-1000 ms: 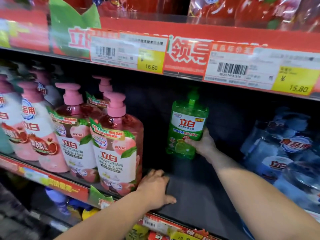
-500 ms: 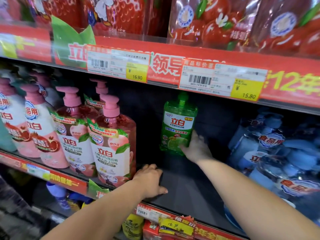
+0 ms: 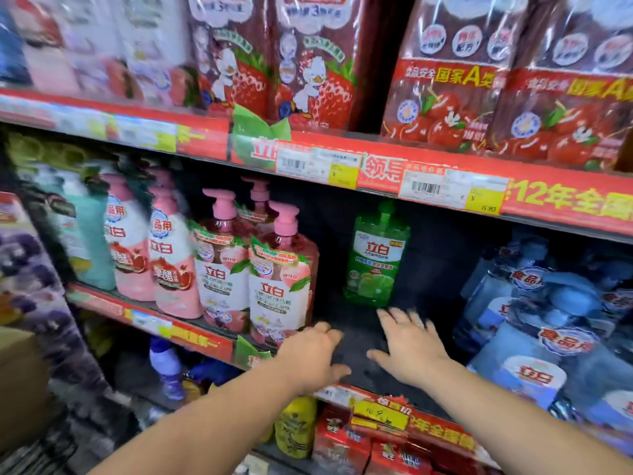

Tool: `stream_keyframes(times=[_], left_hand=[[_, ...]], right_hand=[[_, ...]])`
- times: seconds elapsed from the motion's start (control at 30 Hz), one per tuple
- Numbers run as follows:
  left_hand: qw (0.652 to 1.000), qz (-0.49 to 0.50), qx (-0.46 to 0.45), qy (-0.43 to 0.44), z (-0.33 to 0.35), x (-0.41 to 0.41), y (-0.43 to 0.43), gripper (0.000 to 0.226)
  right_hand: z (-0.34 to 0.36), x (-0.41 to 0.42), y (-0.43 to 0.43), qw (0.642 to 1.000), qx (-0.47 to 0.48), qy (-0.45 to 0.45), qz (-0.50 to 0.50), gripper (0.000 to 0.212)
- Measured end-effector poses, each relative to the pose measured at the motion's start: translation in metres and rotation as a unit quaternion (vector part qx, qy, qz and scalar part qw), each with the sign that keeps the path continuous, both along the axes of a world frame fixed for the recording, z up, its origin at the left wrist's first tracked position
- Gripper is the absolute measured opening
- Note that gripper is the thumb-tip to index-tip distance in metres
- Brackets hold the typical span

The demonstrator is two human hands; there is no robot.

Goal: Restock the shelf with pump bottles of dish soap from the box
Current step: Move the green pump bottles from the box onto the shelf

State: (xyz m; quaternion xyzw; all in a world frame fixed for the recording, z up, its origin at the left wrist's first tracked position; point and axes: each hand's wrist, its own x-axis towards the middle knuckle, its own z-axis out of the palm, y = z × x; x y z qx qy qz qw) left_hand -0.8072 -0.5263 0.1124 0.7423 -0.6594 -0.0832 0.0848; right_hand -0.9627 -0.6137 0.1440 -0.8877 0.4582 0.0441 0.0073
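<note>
A green pump bottle of dish soap (image 3: 375, 257) stands upright alone at the back of the dark middle shelf (image 3: 356, 341). My right hand (image 3: 407, 344) hovers just in front of the bottle with fingers spread, holding nothing. My left hand (image 3: 313, 358) rests on the shelf's front part beside the pink pump bottles (image 3: 281, 269), fingers loosely bent and empty. The pink bottles stand in rows to the left of the gap.
Blue refill packs (image 3: 534, 323) fill the shelf's right side. Strawberry-printed packs (image 3: 301, 60) sit on the shelf above, behind a red price rail (image 3: 394, 173). A cardboard box corner (image 3: 17, 382) shows at lower left. Red and yellow goods sit on the shelf below.
My right hand has let go of the green bottle and drawn back toward the shelf front. The bottle now stands free. The view has tilted upward and pulled back.
</note>
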Motion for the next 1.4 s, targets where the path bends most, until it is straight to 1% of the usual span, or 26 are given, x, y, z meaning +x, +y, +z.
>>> stream_keyframes(times=[0.1,0.2,0.27,0.37,0.47,0.63,0.73,0.93,1.1,1.27,1.4], left_hand=[[0.999,0.034,-0.001,0.0,0.0,0.027,0.05,0.065],[0.995,0.099,0.001,-0.004,-0.001,0.061,0.114,0.06],[0.989,0.15,0.013,-0.011,-0.001,0.084,0.172,0.056],[0.975,0.218,0.023,-0.033,-0.001,0.112,0.259,0.053],[0.958,0.279,0.025,-0.053,-0.001,0.138,0.349,0.056],[0.925,0.378,0.029,-0.033,-0.004,0.169,0.481,0.057],[0.903,0.427,0.034,-0.036,-0.005,0.187,0.537,0.062],[0.871,0.49,0.013,-0.022,-0.01,0.223,0.608,0.061],[0.855,0.518,0.018,-0.013,-0.014,0.264,0.646,0.056],[0.836,0.546,0.04,-0.028,-0.017,0.336,0.673,0.057],[0.83,0.553,0.061,-0.028,-0.007,0.411,0.683,0.06]], right_hand=[[0.005,0.023,0.037,0.999,0.003,-0.008,0.032,0.078],[0.004,0.06,0.086,0.998,0.008,-0.009,0.068,0.077],[0.002,0.092,0.131,0.994,0.003,-0.004,0.109,0.076],[-0.003,0.14,0.201,0.984,-0.002,-0.003,0.178,0.077],[-0.006,0.188,0.275,0.969,0.005,-0.027,0.246,0.076],[-0.019,0.247,0.385,0.943,0.041,-0.03,0.329,0.077],[-0.022,0.275,0.436,0.926,0.051,-0.025,0.374,0.075],[-0.02,0.337,0.496,0.897,0.038,-0.019,0.44,0.075],[-0.027,0.405,0.529,0.882,0.05,-0.005,0.468,0.076],[-0.037,0.492,0.554,0.866,0.037,-0.005,0.499,0.075],[-0.035,0.572,0.563,0.864,0.06,-0.001,0.5,0.075]])
